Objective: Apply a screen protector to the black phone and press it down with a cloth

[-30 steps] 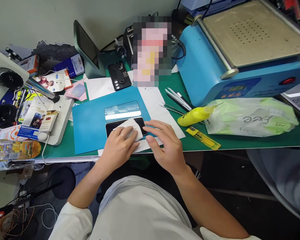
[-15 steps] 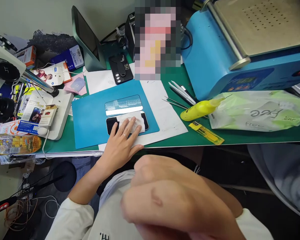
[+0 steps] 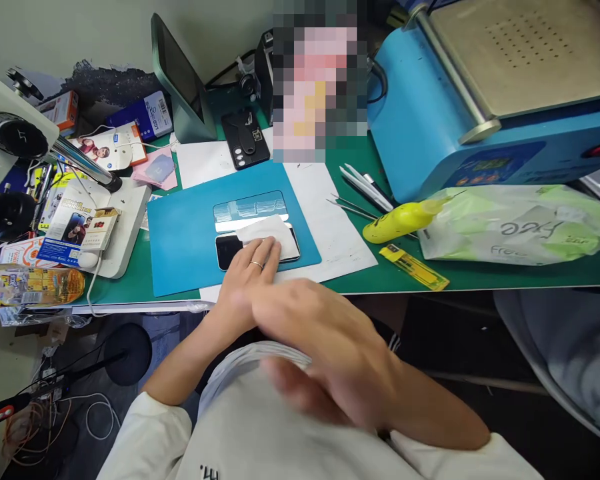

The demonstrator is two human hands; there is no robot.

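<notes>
On the flat blue mat (image 3: pixel 180 247), my left hand (image 3: pixel 247 283), fingers nearly straight, presses white tissue (image 3: pixel 265 230) on the black-screened phone (image 3: pixel 224 255), apparently wiping, needing light, even pressure; my blurred right hand's (image 3: pixel 330 333) hold I can't tell.

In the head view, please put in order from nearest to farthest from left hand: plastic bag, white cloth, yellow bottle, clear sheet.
From the left hand:
1. White cloth: at its fingertips.
2. Clear sheet: just behind the cloth, on the blue mat.
3. Yellow bottle: to the right.
4. Plastic bag: farther right.
</notes>
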